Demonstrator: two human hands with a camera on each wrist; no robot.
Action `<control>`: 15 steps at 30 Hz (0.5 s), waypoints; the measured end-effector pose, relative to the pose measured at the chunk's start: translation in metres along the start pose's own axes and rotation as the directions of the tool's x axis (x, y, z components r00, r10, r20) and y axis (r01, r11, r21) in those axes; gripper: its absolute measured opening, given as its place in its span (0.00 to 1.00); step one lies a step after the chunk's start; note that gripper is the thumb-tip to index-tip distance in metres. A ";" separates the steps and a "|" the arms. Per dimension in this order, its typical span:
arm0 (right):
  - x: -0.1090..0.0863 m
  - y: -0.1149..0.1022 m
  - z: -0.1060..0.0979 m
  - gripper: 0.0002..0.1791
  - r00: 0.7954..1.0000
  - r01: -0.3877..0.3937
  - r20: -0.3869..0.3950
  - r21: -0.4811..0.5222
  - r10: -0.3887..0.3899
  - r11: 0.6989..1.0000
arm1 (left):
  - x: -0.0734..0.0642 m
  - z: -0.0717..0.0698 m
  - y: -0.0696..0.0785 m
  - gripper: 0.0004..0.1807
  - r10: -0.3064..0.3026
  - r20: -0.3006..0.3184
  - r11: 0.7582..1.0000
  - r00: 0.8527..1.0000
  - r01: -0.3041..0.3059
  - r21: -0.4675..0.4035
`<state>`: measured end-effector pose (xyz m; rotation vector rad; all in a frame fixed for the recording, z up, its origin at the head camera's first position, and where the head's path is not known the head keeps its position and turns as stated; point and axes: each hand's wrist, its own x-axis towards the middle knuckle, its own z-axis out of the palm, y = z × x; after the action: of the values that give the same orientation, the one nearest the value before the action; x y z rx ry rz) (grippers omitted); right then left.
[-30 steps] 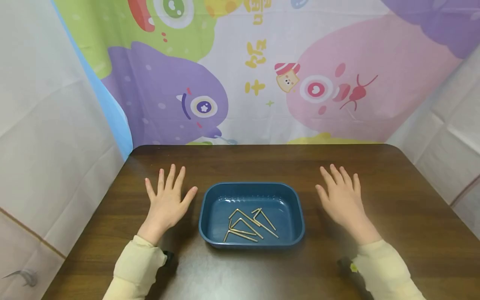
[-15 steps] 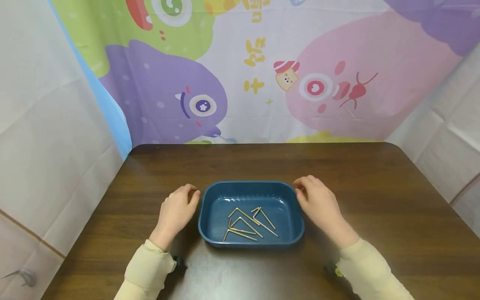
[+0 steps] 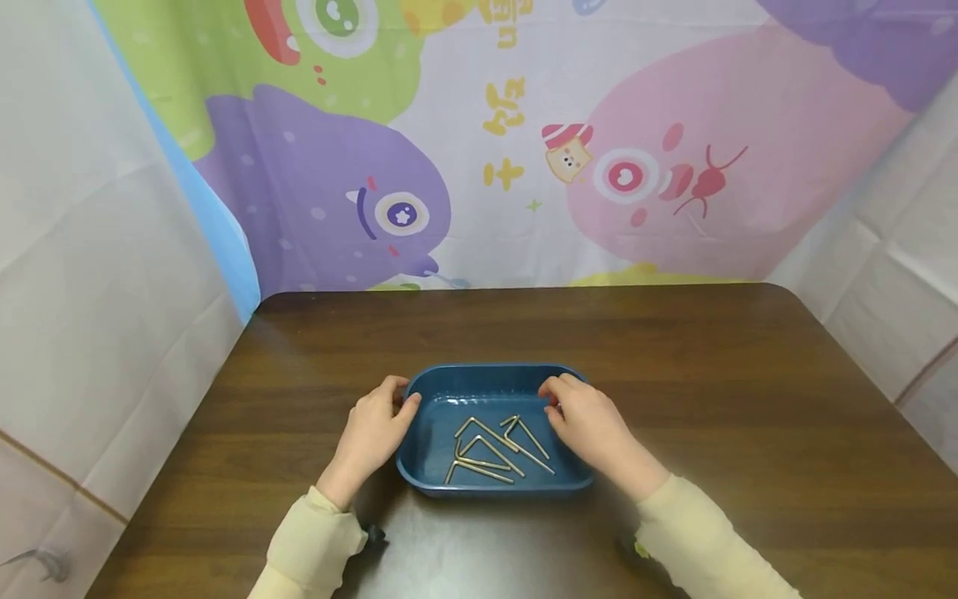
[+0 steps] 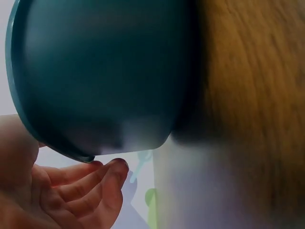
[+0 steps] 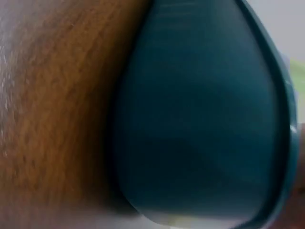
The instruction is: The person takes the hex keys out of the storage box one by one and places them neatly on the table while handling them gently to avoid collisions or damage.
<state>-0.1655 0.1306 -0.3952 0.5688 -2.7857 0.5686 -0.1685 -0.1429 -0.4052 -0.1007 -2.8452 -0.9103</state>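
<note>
A blue rectangular tray sits on the table, holding several L-shaped brass-coloured rods that look like hex keys. At its left end, my left hand lays the thumb over the rim while the curved fingers stay on the outer side. The left wrist view has these fingers right at the rim corner of the tray. My right hand reaches over the right end, its fingers loosely curled above the tray's inside and apart from the rods. The tray wall hides most of that hand in the right wrist view.
The brown wooden table extends around the tray on all sides. Behind its far edge hangs a cartoon-printed curtain. White cloth walls stand at left and right.
Both hands have come inward from lying spread beside the tray, with fingers now curved. The left has reached the left rim, the right has passed over the right rim. Tray and rods look unmoved.
</note>
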 end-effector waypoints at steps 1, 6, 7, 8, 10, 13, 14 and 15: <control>0.000 -0.001 0.002 0.08 1.000 -0.007 0.024 0.000 0.007 1.000 | 0.000 0.001 0.000 0.19 -0.005 0.001 1.000 1.000 0.005 -0.002; 0.002 -0.005 0.010 0.09 0.990 -0.046 0.136 -0.006 0.047 0.999 | -0.002 0.002 0.002 0.21 -0.018 0.016 1.000 1.000 0.018 -0.009; 0.002 -0.005 0.012 0.09 0.987 -0.053 0.154 -0.007 0.054 0.999 | -0.002 0.003 0.002 0.21 -0.020 0.018 1.000 1.000 0.020 -0.010; 0.002 -0.007 0.013 0.10 0.984 -0.057 0.167 -0.006 0.057 0.998 | -0.003 0.003 0.002 0.21 -0.021 0.020 1.000 1.000 0.021 -0.009; 0.003 -0.008 0.016 0.11 0.980 -0.060 0.190 -0.004 0.060 0.998 | -0.003 0.004 0.002 0.21 -0.026 0.023 1.000 0.999 0.026 -0.007; 0.004 -0.010 0.020 0.13 0.974 -0.070 0.217 -0.008 0.070 0.998 | -0.004 0.005 0.001 0.22 -0.025 0.018 1.000 1.000 0.025 -0.011; 0.004 -0.011 0.022 0.13 0.973 -0.069 0.220 -0.011 0.070 0.998 | -0.005 0.006 0.000 0.21 -0.024 0.017 1.000 1.000 0.025 -0.010; 0.004 -0.011 0.023 0.14 0.971 -0.074 0.227 -0.015 0.075 0.997 | -0.005 0.006 0.000 0.21 -0.026 0.016 1.000 1.000 0.026 -0.011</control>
<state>-0.1683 0.1100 -0.4112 0.5622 -3.0347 0.5397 -0.1645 -0.1393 -0.4111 -0.0729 -2.8630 -0.9344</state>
